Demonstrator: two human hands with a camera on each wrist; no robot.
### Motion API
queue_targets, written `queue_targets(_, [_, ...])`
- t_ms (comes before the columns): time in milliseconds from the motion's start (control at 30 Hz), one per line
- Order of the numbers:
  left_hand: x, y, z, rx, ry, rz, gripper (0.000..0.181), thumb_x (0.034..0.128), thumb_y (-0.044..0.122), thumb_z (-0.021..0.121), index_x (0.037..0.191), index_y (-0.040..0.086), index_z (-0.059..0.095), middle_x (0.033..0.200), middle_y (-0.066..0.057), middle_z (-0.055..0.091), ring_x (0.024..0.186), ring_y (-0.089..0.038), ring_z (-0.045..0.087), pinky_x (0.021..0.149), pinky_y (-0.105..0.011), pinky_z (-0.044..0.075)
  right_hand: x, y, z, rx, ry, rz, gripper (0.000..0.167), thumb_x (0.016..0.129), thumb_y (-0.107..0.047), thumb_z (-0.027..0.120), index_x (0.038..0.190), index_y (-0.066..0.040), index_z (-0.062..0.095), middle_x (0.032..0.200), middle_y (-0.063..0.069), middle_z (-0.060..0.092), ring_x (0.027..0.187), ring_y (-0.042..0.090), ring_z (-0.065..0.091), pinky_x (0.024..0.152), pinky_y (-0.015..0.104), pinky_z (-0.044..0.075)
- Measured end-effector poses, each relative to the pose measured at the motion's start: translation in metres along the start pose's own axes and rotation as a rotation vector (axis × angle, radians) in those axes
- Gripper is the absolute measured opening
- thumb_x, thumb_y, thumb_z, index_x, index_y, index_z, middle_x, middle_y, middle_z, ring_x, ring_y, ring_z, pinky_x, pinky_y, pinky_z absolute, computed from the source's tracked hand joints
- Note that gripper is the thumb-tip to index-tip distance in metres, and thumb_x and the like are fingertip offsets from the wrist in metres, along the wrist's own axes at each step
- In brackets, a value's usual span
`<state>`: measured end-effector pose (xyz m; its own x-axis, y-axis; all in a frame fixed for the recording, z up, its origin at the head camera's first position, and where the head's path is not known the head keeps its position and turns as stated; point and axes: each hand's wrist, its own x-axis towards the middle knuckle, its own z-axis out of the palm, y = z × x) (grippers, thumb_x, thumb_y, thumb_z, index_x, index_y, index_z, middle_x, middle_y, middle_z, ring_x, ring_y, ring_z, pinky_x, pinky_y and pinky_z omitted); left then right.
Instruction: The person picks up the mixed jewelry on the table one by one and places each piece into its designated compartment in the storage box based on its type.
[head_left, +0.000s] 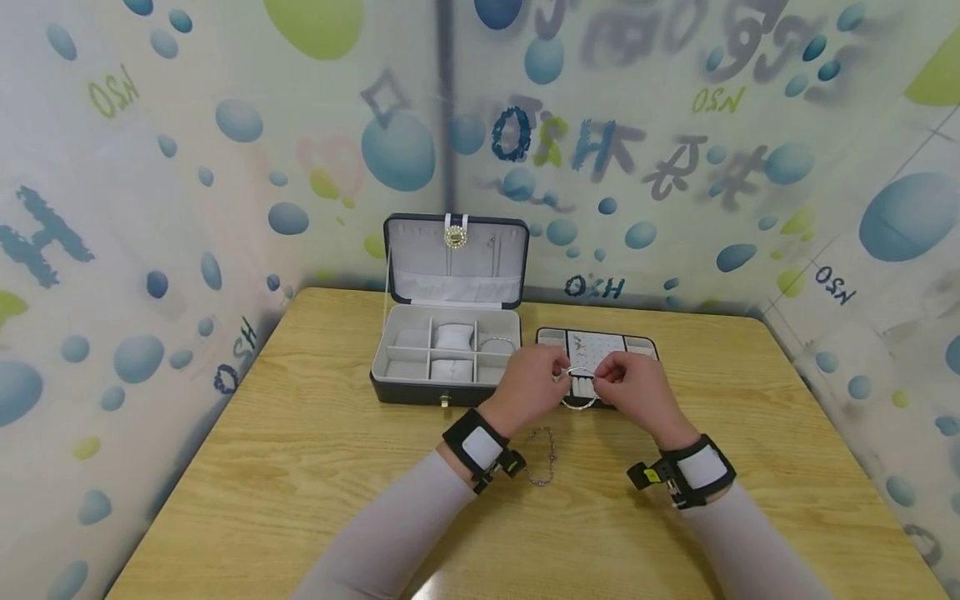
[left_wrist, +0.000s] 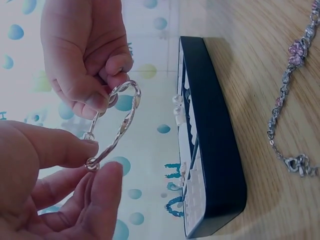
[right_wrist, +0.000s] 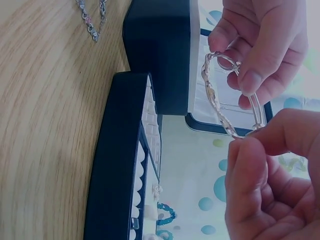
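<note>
A silver twisted bangle (left_wrist: 122, 127) is held up between both hands, above the front of a shallow jewelry tray (head_left: 551, 340). My left hand (head_left: 528, 383) pinches one side of it between thumb and fingers. On the opposite side, my right hand (head_left: 639, 392) pinches it the same way. In the right wrist view the bangle (right_wrist: 214, 95) stands as a loop, with small coiled parts near the fingertips. Earrings sit on the tray's white panel, partly behind the hands. A chain bracelet (head_left: 552, 454) with pink stones lies on the table beside my left wrist.
An open dark jewelry box (head_left: 408, 392) stands left of the tray, its lid raised against the wall side. Its compartments hold pale cushions (head_left: 453, 337) and another bangle (head_left: 498, 340). Necklaces hang inside the lid. The wooden table (head_left: 300, 467) meets patterned walls behind.
</note>
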<state>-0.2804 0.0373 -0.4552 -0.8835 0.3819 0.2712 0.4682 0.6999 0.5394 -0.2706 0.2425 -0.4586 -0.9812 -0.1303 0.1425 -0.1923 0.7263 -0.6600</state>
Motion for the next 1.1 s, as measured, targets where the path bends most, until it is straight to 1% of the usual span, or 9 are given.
queue_targets(133, [0.001,0.0,-0.001,0.015,-0.001,-0.014,0.014,0.0956,0.014,0.072,0.108,0.01,0.078,0.094,0.0,0.077,0.081,-0.011,0.066,0.074,-0.024,0.054,0.0,-0.001,0.002,0.003,0.005,-0.002,0.005,0.09,-0.009,0.071,0.089,-0.006,0.074,0.079,0.006,0.071,0.069,0.018,0.059,0.06,0.028,0.049])
queue_targets(333, [0.003,-0.001,-0.001,0.033,0.008,-0.005,0.008,0.0973,0.014,0.073,0.103,0.01,0.077,0.092,0.001,0.076,0.079,-0.01,0.064,0.071,-0.022,0.051,-0.001,-0.004,0.004,0.013,0.013,0.007,0.005,0.09,-0.009,0.071,0.088,-0.005,0.073,0.079,0.006,0.07,0.068,0.019,0.059,0.059,0.027,0.049])
queue_targets(567, [0.002,-0.004,-0.003,0.024,0.019,0.004,0.006,0.0981,0.012,0.071,0.102,0.01,0.076,0.092,-0.001,0.076,0.08,-0.012,0.064,0.072,-0.024,0.051,-0.002,-0.008,0.005,0.022,0.025,0.012,0.003,0.09,-0.009,0.072,0.089,-0.007,0.073,0.081,0.007,0.07,0.069,0.019,0.06,0.058,0.027,0.049])
queue_targets(767, [0.003,-0.007,-0.003,0.01,0.011,0.004,0.006,0.0982,0.012,0.072,0.102,0.01,0.076,0.091,-0.001,0.076,0.079,-0.012,0.063,0.072,-0.023,0.05,-0.002,-0.008,0.009,0.011,0.041,0.002,0.003,0.091,-0.01,0.073,0.089,-0.007,0.072,0.081,0.006,0.071,0.069,0.018,0.06,0.058,0.026,0.049])
queue_targets(900, [0.004,-0.01,-0.005,-0.019,0.005,-0.002,0.006,0.0982,0.012,0.072,0.101,0.01,0.076,0.087,0.001,0.074,0.076,-0.011,0.062,0.069,-0.023,0.049,-0.002,-0.008,0.011,0.047,0.055,-0.001,0.003,0.094,-0.01,0.073,0.092,-0.007,0.073,0.082,0.007,0.071,0.069,0.018,0.061,0.059,0.025,0.05])
queue_targets(1100, [0.005,-0.015,-0.008,-0.029,-0.02,-0.026,0.004,0.0981,0.014,0.073,0.1,0.013,0.077,0.085,0.003,0.075,0.072,-0.008,0.06,0.067,-0.021,0.047,-0.003,-0.007,0.014,0.089,0.076,-0.009,0.004,0.096,-0.01,0.072,0.098,-0.007,0.073,0.087,0.009,0.074,0.073,0.018,0.065,0.062,0.024,0.051])
